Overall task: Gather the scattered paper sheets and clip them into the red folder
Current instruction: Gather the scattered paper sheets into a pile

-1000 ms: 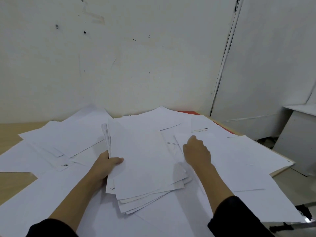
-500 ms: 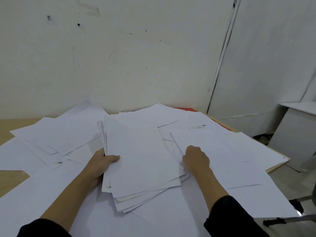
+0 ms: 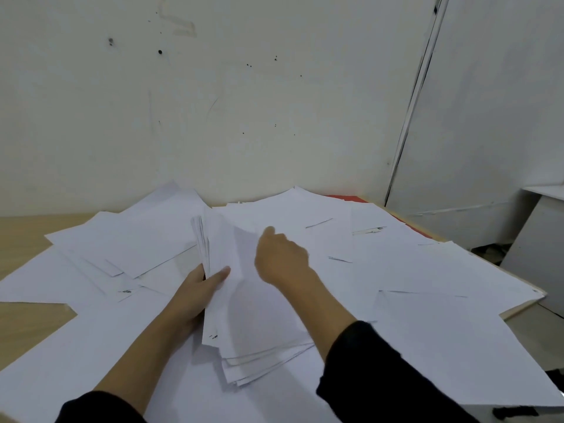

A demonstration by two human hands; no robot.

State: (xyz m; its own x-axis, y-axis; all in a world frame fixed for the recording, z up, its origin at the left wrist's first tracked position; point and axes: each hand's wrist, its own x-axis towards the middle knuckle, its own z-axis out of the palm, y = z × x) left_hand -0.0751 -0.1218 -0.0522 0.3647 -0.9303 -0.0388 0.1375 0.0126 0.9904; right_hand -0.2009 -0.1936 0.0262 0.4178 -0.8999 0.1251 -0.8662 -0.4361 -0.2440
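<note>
My left hand (image 3: 200,288) grips the gathered stack (image 3: 256,319) at its left edge, thumb on top. My right hand (image 3: 282,261) curls over the stack; grasp indeterminate. The red folder (image 3: 345,198) lies far right, under loose sheets (image 3: 427,270).

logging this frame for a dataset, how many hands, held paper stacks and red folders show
hands: 2, left hand, right hand
white paper stack gripped by left hand: 1
flat red folder, mostly under loose sheets: 1
total: 4
</note>
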